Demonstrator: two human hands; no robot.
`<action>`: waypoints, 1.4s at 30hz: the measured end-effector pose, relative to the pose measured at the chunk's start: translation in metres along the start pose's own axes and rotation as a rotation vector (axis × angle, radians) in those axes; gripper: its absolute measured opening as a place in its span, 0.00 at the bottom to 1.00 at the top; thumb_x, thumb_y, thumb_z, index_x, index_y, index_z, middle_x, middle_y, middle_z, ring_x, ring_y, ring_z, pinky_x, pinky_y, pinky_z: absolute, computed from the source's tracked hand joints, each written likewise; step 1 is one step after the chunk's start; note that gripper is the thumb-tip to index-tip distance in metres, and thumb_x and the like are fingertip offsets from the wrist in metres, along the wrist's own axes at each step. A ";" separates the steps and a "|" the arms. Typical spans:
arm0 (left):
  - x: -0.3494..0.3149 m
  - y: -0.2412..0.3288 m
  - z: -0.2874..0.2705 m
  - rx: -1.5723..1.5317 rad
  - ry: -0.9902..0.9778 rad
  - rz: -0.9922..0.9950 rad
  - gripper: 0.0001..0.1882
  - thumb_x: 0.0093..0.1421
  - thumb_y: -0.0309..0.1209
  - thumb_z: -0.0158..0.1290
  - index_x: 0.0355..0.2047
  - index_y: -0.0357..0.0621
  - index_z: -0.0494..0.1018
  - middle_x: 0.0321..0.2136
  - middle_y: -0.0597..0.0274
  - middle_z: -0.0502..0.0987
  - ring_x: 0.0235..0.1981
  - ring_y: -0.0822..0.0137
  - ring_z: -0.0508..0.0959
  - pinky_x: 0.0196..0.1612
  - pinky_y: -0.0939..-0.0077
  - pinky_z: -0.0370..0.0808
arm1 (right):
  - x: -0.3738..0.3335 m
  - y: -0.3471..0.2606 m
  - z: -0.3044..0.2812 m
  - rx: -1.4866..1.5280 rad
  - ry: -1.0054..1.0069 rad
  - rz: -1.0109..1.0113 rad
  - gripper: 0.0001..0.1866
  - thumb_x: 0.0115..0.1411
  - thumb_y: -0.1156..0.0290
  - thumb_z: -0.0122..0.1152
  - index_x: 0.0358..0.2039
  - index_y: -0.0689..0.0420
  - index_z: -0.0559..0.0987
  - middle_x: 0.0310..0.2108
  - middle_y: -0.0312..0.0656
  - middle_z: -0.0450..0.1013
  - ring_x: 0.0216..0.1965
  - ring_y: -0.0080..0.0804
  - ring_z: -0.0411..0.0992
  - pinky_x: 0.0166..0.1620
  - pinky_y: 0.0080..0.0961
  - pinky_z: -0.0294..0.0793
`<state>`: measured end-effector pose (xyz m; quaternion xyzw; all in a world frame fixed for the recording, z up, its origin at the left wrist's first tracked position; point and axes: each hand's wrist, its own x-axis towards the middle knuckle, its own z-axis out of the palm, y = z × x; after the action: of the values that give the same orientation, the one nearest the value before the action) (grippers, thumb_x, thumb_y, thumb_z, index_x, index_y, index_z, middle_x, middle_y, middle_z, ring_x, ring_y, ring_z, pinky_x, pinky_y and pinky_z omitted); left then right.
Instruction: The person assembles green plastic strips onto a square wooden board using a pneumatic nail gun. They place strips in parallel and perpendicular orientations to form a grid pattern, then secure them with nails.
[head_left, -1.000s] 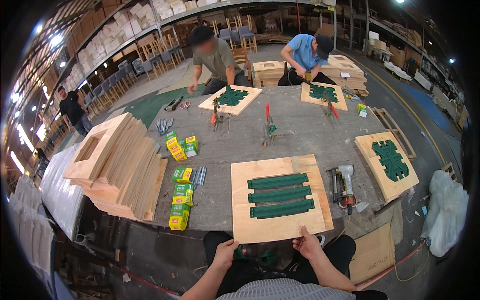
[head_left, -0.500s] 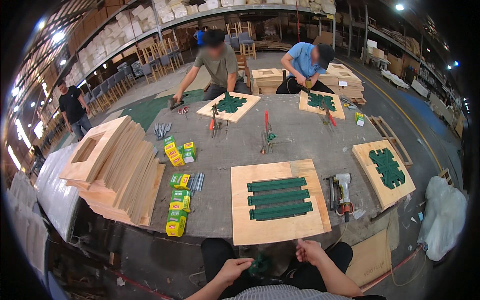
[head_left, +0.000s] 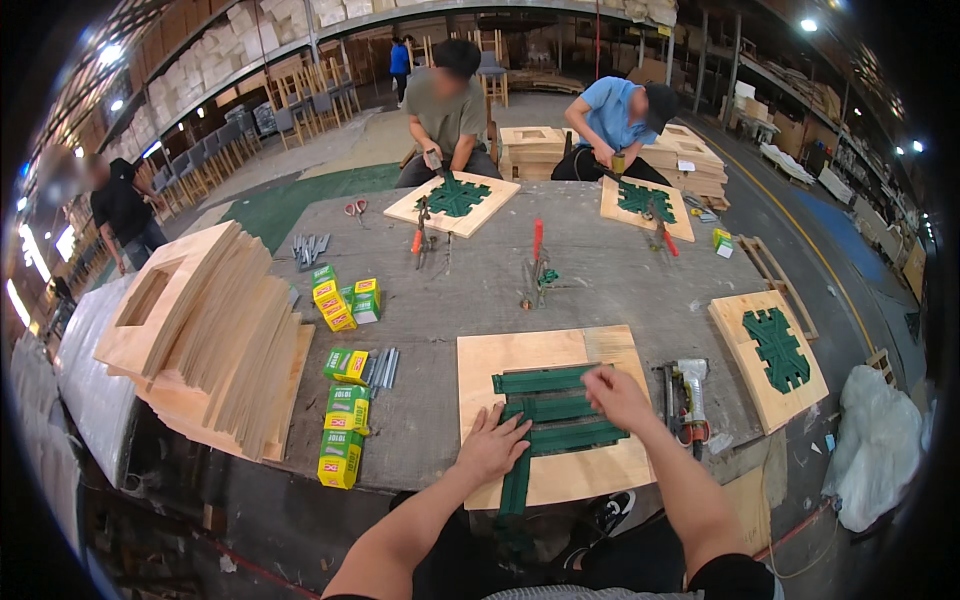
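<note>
A square plywood board [head_left: 590,478] lies in front of me, with three dark green webbing straps [head_left: 545,381] across it. Another green strap [head_left: 514,488] crosses them at the left and hangs over the board's near edge. My left hand [head_left: 487,448] lies flat at this crossing strap, its fingertips on the webbing. My right hand [head_left: 618,396] is closed above the right part of the far strap; whatever its fingers hold, if anything, is hidden. A pneumatic staple gun [head_left: 690,395] lies beside the board's right edge.
Yellow-green staple boxes [head_left: 345,408] and loose staple strips [head_left: 382,368] lie left of the board. Farther left stand stacked plywood frames [head_left: 190,330]. A webbed board [head_left: 770,355] lies at the right. Red-handled pliers [head_left: 538,245] lie mid-table; two people work across it.
Both hands have moved from my lap up onto the board. The green strap now crosses the other straps. Across the table, the person at left has brought a tool onto their board.
</note>
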<state>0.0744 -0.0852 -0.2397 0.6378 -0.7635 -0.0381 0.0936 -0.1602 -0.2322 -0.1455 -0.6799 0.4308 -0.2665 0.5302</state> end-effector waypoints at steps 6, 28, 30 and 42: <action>0.011 0.003 0.009 -0.092 0.098 0.042 0.25 0.72 0.48 0.46 0.65 0.55 0.72 0.62 0.59 0.74 0.72 0.45 0.59 0.74 0.42 0.50 | 0.174 -0.056 -0.014 -0.373 0.258 -0.349 0.19 0.72 0.57 0.53 0.48 0.60 0.81 0.38 0.50 0.80 0.41 0.48 0.78 0.47 0.39 0.75; 0.018 -0.014 0.009 -0.226 -0.035 -0.078 0.22 0.69 0.48 0.53 0.60 0.59 0.77 0.55 0.64 0.78 0.71 0.49 0.60 0.74 0.45 0.48 | 0.439 -0.039 0.082 -0.978 -0.143 0.163 0.41 0.73 0.36 0.32 0.75 0.52 0.57 0.75 0.47 0.54 0.75 0.47 0.53 0.74 0.53 0.51; 0.021 -0.009 0.009 -0.235 -0.017 -0.045 0.22 0.69 0.48 0.53 0.60 0.59 0.77 0.55 0.64 0.78 0.71 0.50 0.60 0.74 0.45 0.48 | 0.440 -0.025 0.062 -0.832 -0.054 0.065 0.40 0.73 0.36 0.33 0.74 0.52 0.58 0.75 0.47 0.54 0.75 0.47 0.52 0.74 0.51 0.50; 0.017 -0.005 0.012 -0.128 0.107 0.013 0.23 0.68 0.44 0.52 0.61 0.56 0.76 0.59 0.61 0.77 0.70 0.47 0.62 0.72 0.41 0.54 | 0.004 0.092 -0.034 -0.434 0.384 -0.341 0.16 0.71 0.69 0.48 0.52 0.61 0.78 0.50 0.51 0.78 0.56 0.52 0.74 0.60 0.40 0.71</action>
<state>0.0741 -0.1034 -0.2508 0.6267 -0.7576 -0.0521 0.1750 -0.2140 -0.2580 -0.2237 -0.7767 0.4494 -0.3768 0.2299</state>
